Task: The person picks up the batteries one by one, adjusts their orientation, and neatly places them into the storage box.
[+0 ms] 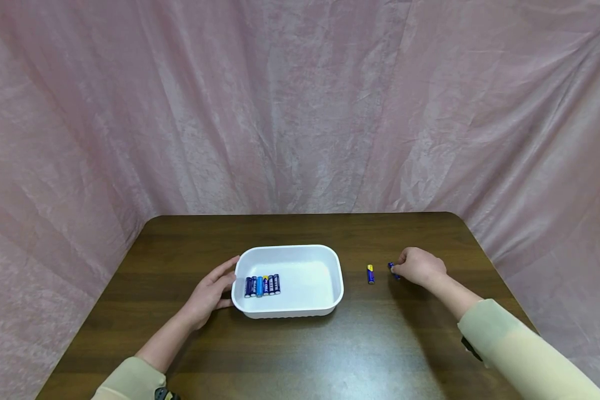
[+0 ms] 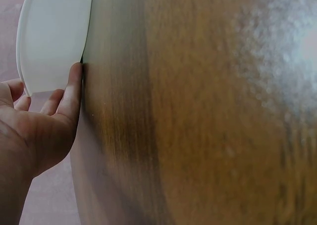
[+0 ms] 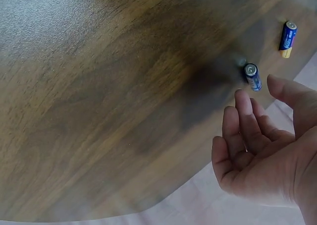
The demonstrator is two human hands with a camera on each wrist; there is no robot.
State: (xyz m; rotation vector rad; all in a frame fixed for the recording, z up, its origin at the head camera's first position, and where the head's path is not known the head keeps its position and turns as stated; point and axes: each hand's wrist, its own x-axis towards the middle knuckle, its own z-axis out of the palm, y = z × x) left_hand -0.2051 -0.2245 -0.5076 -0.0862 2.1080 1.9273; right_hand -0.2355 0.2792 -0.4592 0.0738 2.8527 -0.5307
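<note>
A white plastic tray (image 1: 310, 280) stands mid-table with a row of several AA-type batteries (image 1: 262, 285) lying along its left side; most are dark blue, one light blue. At the tray's left end, my left hand (image 1: 207, 294) touches the rim and outer wall with spread, mostly straight fingers. Over on the right, my right hand (image 1: 420, 268) reaches down to a blue battery (image 3: 252, 77) on the table. Its thumb and fingertips stand on either side of that battery, with a gap showing in the right wrist view. A blue-and-yellow battery (image 1: 370, 274) lies just left of it.
The brown wooden table (image 1: 290, 355) has rounded far corners. Behind it hangs a pink curtain (image 1: 300, 111), which meets the table's far edge. Light reflects off the tabletop in front of the tray.
</note>
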